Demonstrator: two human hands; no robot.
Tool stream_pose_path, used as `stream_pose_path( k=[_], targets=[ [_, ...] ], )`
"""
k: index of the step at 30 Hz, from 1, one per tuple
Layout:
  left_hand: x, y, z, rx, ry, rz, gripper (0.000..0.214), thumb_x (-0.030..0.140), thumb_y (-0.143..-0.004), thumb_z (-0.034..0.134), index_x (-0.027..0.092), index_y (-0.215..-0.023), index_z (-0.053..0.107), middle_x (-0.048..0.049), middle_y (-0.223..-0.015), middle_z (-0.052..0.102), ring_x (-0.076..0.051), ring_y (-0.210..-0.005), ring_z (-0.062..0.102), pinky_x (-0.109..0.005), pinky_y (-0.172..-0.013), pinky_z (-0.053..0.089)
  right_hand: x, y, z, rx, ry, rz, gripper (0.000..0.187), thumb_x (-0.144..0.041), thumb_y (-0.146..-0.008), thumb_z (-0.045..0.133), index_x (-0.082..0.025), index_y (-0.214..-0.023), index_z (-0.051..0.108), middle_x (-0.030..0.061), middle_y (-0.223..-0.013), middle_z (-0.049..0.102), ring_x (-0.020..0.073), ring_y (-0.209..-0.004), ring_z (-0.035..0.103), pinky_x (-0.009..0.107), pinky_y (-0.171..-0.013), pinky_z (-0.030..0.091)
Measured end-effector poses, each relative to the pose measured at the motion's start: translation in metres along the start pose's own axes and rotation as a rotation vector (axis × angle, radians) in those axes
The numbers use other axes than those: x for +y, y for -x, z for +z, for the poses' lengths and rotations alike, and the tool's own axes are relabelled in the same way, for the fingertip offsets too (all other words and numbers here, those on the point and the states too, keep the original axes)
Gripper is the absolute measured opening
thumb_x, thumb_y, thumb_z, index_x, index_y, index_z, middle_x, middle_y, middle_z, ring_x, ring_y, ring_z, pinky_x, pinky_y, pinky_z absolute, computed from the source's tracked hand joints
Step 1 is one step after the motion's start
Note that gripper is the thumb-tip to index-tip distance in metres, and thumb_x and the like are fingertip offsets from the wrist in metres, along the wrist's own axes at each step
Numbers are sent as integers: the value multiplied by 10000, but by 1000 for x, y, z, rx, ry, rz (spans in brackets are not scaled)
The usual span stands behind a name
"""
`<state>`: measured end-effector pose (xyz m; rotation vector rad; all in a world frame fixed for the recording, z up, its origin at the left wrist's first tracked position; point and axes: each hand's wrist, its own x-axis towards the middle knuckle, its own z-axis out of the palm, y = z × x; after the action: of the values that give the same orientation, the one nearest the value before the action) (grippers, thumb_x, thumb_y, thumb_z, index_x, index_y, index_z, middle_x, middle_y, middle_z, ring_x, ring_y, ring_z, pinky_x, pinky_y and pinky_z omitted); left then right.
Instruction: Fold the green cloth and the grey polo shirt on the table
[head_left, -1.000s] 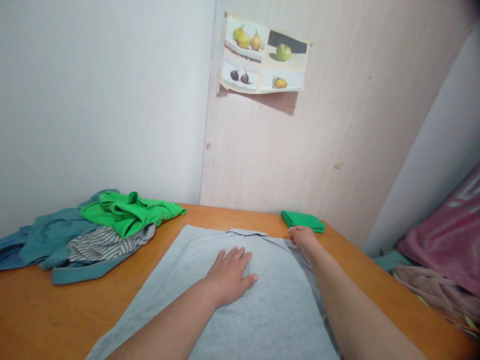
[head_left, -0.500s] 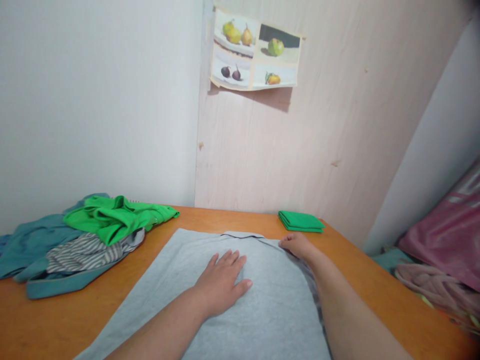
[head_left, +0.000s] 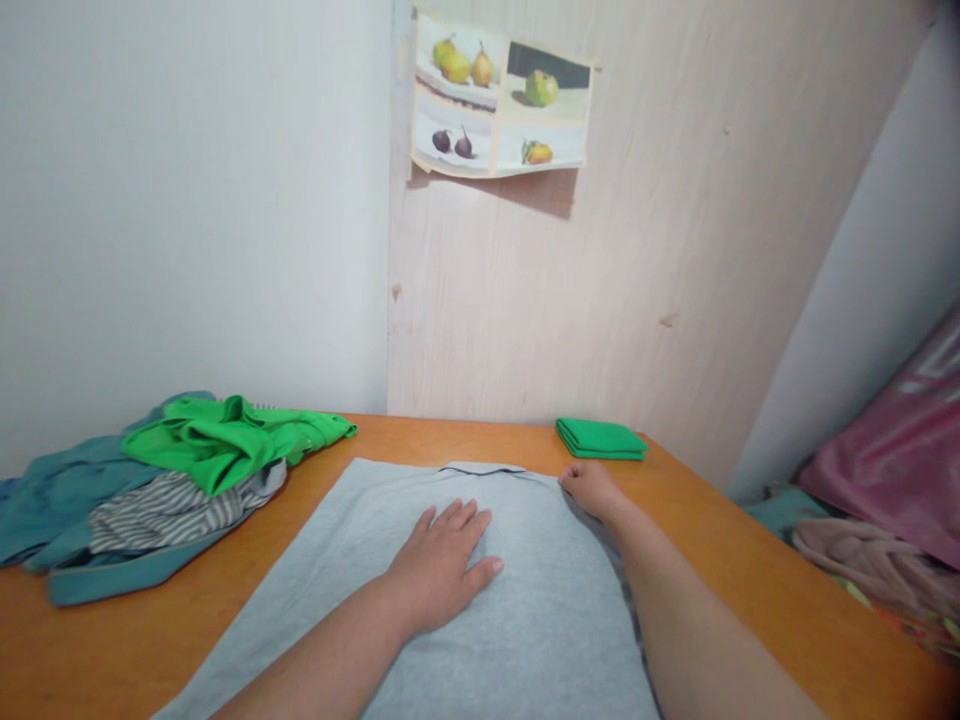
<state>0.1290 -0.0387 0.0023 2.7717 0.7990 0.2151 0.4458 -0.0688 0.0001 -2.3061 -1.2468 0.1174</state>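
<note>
A grey garment [head_left: 352, 530] lies spread flat on the orange wooden table [head_left: 720, 540]. My left hand [head_left: 442, 560] rests on its middle, palm down, fingers stretched out and apart. My right hand [head_left: 589, 485] is at the garment's far right corner, fingers curled in a pinch on the cloth edge by the dark-trimmed neckline. A small folded green cloth [head_left: 600, 438] sits just beyond my right hand at the table's back edge.
A heap of clothes lies at the left: a bright green garment [head_left: 225, 440] on top, a striped one [head_left: 165, 505] and a teal one [head_left: 67, 490] below. A fruit poster [head_left: 499, 100] hangs on the wooden panel. Pink and beige fabric [head_left: 885, 470] lies right of the table.
My right hand has drawn slightly back and left along the garment's far edge. The left hand stays flat on the cloth. The view has shifted a little.
</note>
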Motion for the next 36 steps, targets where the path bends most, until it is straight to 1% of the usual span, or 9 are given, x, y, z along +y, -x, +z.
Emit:
stream_pose_path(
  k=[5,9,12,15,18,21,23,30,36],
  targets=[
    [0,0,0,2,0,-1,695,634,-965,312,246,-1541,323,-87,-1619,234,-283,-1503,160,-575,-1196,127,-6,8,3,51,101,17,162,-261,-804,566,-189,-756,702,105,-851,707,213,-802,619,282,-656,389],
    [1,0,-1,4,-3,0,696,632,-964,316,240,-1539,326,-92,-1616,243,-287,-1502,163,-575,-1195,132,-9,12,2,68,109,-2,173,-259,-802,552,-193,-775,710,122,-880,716,244,-833,629,306,-671,397],
    [1,0,-1,10,1,1,694,628,-964,319,235,-1536,335,-95,-1615,246,-295,-1502,162,-581,-1193,136,-13,10,0,66,71,-45,176,-256,-791,554,-195,-797,719,104,-856,720,232,-806,632,295,-657,399],
    [2,0,-2,12,2,4,692,621,-965,322,228,-1535,335,-98,-1614,250,-300,-1501,161,-587,-1190,138,-20,7,2,40,-4,-136,208,-253,-815,527,-196,-829,726,64,-843,728,192,-788,636,261,-647,405],
    [1,-1,-1,13,3,11,697,626,-964,320,229,-1537,329,-102,-1612,257,-302,-1501,163,-587,-1189,140,-26,6,8,-17,-68,-233,220,-242,-833,524,-201,-849,740,29,-854,740,161,-799,643,231,-668,420],
    [0,0,0,19,4,14,700,633,-963,314,235,-1538,326,-102,-1611,260,-301,-1501,164,-583,-1189,140,-25,8,15,-78,-89,-277,205,-217,-809,564,-216,-886,754,7,-861,750,152,-790,649,226,-678,424],
    [0,0,1,24,4,14,698,635,-962,314,240,-1537,327,-101,-1612,261,-299,-1501,164,-581,-1189,139,-22,9,17,-84,-83,-269,202,-193,-786,584,-209,-897,752,11,-856,748,154,-781,644,231,-673,417],
    [0,0,2,23,7,13,695,633,-962,311,242,-1536,328,-101,-1612,261,-300,-1502,159,-583,-1188,139,-21,11,14,-69,-42,-239,121,-178,-756,603,-191,-800,714,5,-747,699,140,-692,596,231,-604,366],
    [1,0,1,23,22,12,699,636,-961,312,237,-1535,333,-101,-1612,262,-303,-1503,151,-586,-1189,135,-28,16,12,-55,-21,-211,252,-252,-799,611,-229,-1027,716,19,-882,728,154,-784,628,230,-661,398]
  ],
)
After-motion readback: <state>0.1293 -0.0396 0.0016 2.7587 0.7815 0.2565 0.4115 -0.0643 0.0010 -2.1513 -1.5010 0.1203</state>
